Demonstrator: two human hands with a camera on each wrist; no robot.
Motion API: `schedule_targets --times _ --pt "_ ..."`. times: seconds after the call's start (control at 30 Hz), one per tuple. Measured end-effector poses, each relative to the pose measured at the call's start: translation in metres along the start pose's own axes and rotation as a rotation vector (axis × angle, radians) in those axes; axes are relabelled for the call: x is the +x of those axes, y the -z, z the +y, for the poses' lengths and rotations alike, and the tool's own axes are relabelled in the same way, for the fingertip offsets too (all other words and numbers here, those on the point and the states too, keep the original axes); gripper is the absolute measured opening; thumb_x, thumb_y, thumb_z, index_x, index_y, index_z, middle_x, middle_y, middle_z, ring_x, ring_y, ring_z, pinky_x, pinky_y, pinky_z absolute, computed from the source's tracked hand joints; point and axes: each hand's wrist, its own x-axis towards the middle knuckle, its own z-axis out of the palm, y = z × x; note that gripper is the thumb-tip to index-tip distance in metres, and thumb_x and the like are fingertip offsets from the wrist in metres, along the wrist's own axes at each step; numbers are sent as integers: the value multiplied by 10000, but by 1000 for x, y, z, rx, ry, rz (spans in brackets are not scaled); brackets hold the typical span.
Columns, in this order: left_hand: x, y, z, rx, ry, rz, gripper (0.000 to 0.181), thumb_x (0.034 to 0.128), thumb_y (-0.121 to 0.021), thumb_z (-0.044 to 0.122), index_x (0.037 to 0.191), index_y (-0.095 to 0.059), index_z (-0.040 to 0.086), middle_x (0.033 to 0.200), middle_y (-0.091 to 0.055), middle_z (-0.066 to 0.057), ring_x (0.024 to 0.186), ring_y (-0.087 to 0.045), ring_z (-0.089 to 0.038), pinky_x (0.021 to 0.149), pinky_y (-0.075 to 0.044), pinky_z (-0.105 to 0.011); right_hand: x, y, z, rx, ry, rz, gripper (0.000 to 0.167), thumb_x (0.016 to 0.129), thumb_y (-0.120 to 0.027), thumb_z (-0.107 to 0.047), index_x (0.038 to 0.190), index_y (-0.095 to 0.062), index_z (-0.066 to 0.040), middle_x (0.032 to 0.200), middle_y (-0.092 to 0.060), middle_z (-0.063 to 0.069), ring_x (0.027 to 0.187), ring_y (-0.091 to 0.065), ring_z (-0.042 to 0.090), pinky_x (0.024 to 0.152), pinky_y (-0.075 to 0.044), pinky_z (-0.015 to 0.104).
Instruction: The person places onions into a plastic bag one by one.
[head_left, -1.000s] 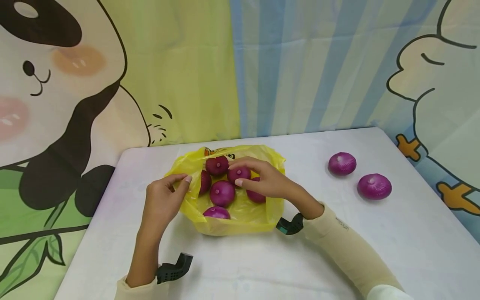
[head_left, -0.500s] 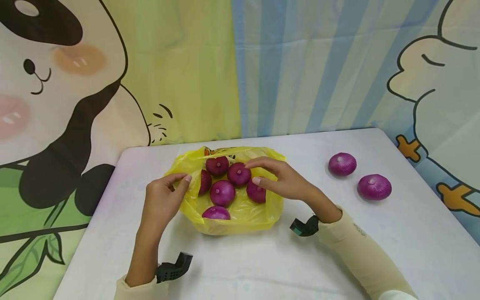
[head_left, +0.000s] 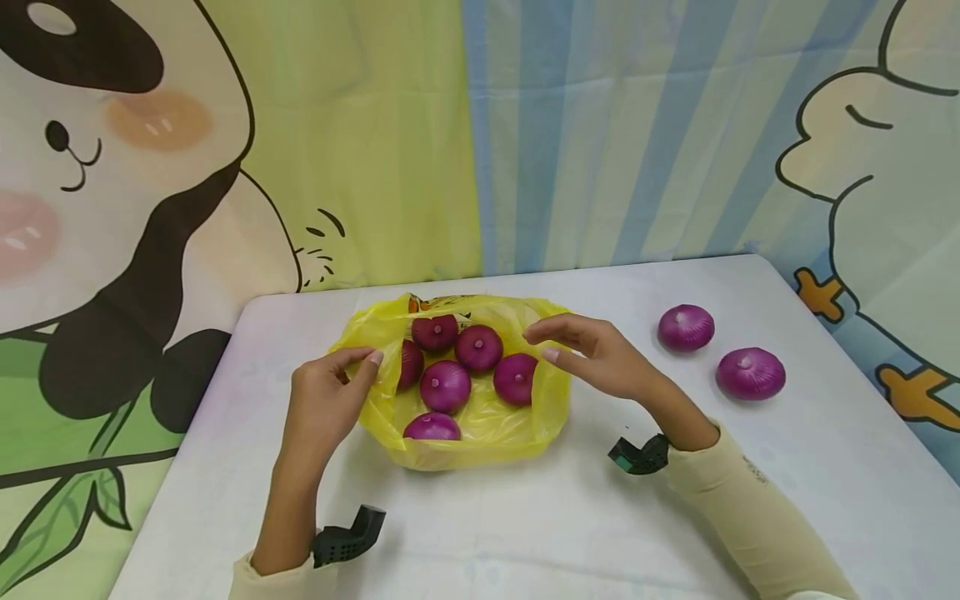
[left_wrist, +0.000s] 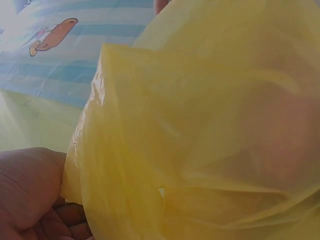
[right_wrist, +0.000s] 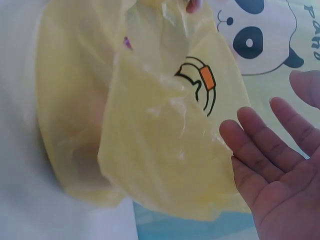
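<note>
A yellow plastic bag [head_left: 480,454] lies on the table with its mouth spread, and several red onions [head_left: 445,387] sit inside it. My left hand [head_left: 322,400] pinches the bag's left rim between thumb and fingers. In the left wrist view the thin yellow film fills most of the picture, with part of that hand at the lower left. My right hand [head_left: 600,354] hovers at the bag's right rim, holding nothing. Its fingers [right_wrist: 270,155] are spread and loosely bent beside the bag in the right wrist view.
Two more red onions, one farther back [head_left: 686,327] and one nearer [head_left: 751,373], rest on the white table [head_left: 487,533] to the right of the bag. A printed curtain [head_left: 600,125] hangs behind the table's far edge.
My right hand has drawn back to the right, from over an onion inside the bag to the bag's right rim, leaving that onion among the others. The left hand stays in place.
</note>
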Motion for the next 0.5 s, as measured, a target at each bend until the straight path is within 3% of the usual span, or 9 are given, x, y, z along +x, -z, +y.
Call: schedule_targets --times 0.27,0.5 --pt "1 -2 -1 0 25 -16 318 951 -644 293 1089 -729 19 691 -603 -63 569 -464 -235 440 -405 -259 -13 16 14 76 25 78 280 953 -536 60 1229 -581 73 1179 -608 230 1134 -563 342 972 -449 293" --pt "1 -1 -1 3 18 -6 313 951 -643 287 1084 -732 18 677 -591 -62 568 -461 -234 439 -398 -256 -21 27 17 57 40 137 263 960 -527 60 1217 -581 82 1186 -599 238 1124 -578 299 940 -469 278"
